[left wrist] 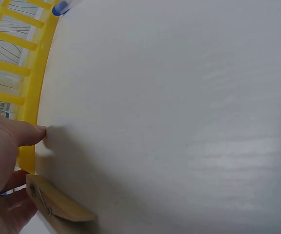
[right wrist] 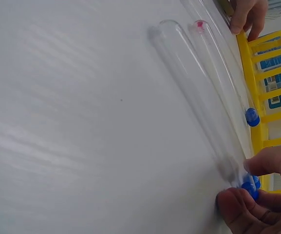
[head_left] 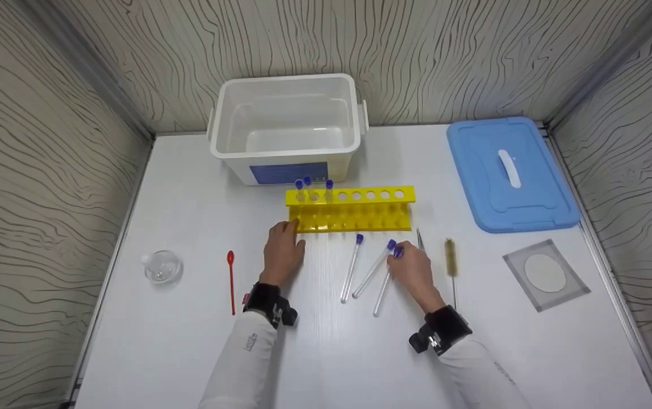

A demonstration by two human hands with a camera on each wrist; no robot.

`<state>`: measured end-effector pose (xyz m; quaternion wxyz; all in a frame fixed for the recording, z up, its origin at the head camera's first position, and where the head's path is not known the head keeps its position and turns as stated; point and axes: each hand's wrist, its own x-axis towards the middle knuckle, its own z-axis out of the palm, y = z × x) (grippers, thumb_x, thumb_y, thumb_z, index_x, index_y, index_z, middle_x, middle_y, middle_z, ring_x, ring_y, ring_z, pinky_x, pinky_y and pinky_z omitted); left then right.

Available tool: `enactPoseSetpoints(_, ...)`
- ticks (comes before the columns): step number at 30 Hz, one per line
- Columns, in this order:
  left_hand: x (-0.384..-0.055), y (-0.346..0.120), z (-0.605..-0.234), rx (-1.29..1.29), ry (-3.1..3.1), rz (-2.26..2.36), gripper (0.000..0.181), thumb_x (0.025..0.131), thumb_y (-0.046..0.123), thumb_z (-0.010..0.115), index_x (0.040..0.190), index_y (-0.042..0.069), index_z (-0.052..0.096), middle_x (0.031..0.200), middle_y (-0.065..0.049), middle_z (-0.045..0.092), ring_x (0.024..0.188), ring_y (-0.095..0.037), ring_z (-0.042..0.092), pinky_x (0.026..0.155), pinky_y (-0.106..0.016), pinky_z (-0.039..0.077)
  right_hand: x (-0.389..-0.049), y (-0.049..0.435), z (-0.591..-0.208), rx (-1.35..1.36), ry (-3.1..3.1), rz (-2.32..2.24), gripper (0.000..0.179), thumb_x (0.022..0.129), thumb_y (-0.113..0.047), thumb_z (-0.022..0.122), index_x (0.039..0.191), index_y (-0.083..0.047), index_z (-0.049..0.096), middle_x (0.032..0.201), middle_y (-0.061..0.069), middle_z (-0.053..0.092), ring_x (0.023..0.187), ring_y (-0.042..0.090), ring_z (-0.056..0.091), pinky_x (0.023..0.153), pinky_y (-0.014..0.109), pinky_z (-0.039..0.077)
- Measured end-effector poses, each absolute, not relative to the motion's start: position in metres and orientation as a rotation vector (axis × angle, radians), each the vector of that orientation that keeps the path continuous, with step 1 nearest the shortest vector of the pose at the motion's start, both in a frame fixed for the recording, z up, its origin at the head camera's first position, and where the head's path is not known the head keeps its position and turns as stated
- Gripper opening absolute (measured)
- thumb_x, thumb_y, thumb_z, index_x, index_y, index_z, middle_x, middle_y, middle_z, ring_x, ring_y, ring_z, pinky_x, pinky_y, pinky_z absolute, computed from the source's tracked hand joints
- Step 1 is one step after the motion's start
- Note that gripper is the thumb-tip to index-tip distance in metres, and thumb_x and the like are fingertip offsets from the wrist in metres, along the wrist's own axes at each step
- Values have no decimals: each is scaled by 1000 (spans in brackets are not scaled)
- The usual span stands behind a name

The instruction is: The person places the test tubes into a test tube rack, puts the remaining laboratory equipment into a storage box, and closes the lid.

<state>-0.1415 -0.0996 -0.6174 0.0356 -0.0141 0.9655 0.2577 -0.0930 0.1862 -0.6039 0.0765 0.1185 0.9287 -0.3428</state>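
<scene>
Toward the back, a yellow test tube rack (head_left: pixel 354 196) carries three blue-capped tubes in its left part. My left hand (head_left: pixel 282 253) grips the rack's left end, thumb along its front edge and fingers round the end. Beside those fingers is a wooden clamp (left wrist: pixel 62 202) with a metal spring. My right hand (head_left: pixel 411 270) pinches the blue cap of a clear test tube (right wrist: pixel 194 92), whose round end points toward me. Two more capped tubes, a middle one (head_left: pixel 371 274) and a left one (head_left: pixel 351 272), lie on the table between the hands.
Behind the rack stands an open white bin (head_left: pixel 286 170); its blue lid (head_left: pixel 485 187) lies at right. A bottle brush (head_left: pixel 451 258), tweezers (head_left: pixel 420 240) and a gauze pad (head_left: pixel 516 284) lie right of my right hand. At left are a red spoon (head_left: pixel 232 284) and a glass vessel (head_left: pixel 164 267).
</scene>
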Motion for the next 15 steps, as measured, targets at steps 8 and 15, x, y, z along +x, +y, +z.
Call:
enactPoseSetpoints(8, -141, -100, -618, -45, 2968, 778, 51, 94, 20, 65, 142, 9, 53, 140, -17, 53, 133, -32, 49, 109, -45, 46, -94, 197, -597, 467, 2729, -1147, 45, 87, -17, 62, 128, 0, 62, 95, 16, 71, 71, 21, 60, 60, 25, 44)
enactPoseSetpoints(15, -141, -100, -619, -37, 2970, 786, 50, 94, 20, 65, 142, 9, 53, 140, -17, 53, 133, -31, 48, 109, -45, 46, -99, 204, -584, 525, 2671, -1223, 48, 93, -20, 61, 138, -3, 55, 102, 17, 69, 71, 17, 63, 59, 22, 48)
